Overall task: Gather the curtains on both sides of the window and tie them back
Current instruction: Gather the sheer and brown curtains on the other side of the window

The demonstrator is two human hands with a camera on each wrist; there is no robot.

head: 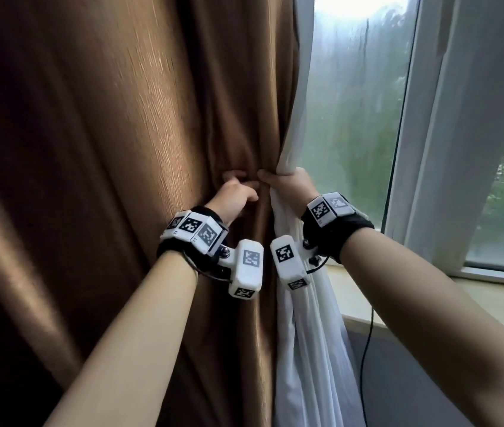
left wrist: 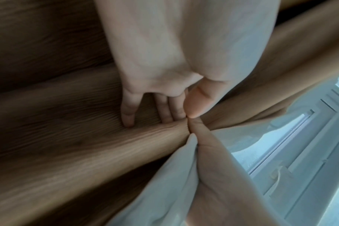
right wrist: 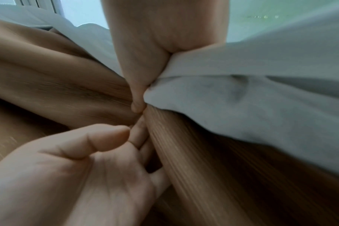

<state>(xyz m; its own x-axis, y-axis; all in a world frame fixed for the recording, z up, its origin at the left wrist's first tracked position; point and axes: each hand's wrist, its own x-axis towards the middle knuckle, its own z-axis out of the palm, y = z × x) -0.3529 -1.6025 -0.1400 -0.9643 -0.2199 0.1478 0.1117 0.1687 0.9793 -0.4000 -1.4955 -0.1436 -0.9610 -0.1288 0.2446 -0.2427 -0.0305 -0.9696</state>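
A brown curtain (head: 121, 134) hangs on the left, and a white sheer curtain (head: 306, 318) hangs against its window-side edge. My left hand (head: 241, 186) reaches into the brown folds. Its fingers (left wrist: 128, 116) lie fairly straight, pressing into a fold of the brown curtain (left wrist: 68, 145), with the thumb alongside. My right hand (head: 287, 183) grips the bunched white sheer (right wrist: 242, 107) at the same height, with the brown curtain's edge (right wrist: 174, 145) against its thumb. The two thumbs touch. My right hand's other fingers are hidden behind the cloth.
The window glass (head: 352, 118) and its white frame (head: 423, 149) stand to the right. A pale sill (head: 491, 303) runs below them. A thin black cable (head: 364, 349) hangs down the wall under the sill beside the sheer.
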